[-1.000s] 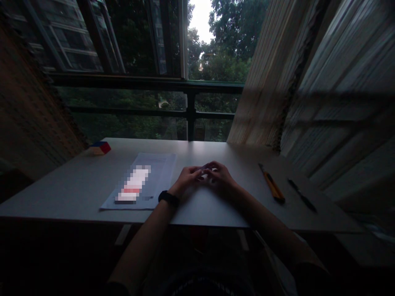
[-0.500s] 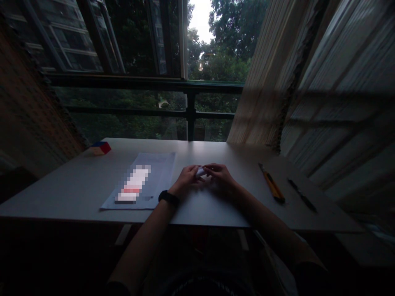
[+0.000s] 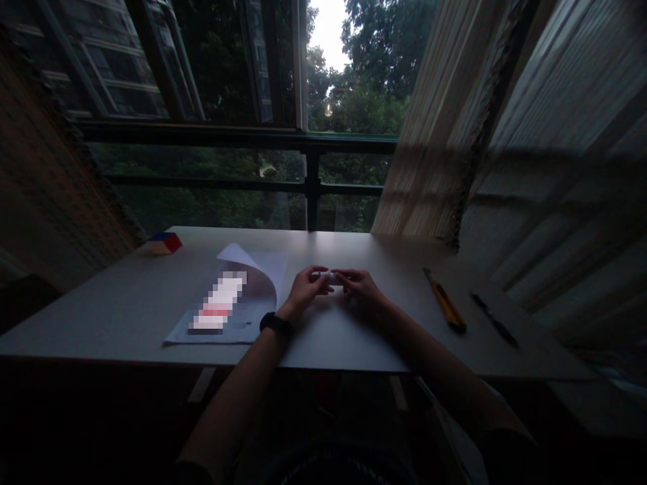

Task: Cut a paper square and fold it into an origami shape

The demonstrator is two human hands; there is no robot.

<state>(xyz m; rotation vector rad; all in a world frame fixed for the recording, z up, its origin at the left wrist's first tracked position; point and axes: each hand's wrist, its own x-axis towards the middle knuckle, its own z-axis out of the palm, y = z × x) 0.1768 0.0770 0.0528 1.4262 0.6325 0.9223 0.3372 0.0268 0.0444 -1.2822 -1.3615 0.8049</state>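
Both hands meet over the middle of a pale table. My left hand, with a dark band on the wrist, and my right hand pinch a small white object between their fingertips, just above the tabletop. The dim light hides what the object is. A sheet of paper lies left of my left hand, its far corner curled upward.
A yellow utility knife and a black pen lie at the right of the table. A coloured cube sits at the far left corner. A railing and window stand behind, a curtain at the right.
The far corner of the paper has lifted and curled over. My fingertips have raised the small white object slightly off the table.
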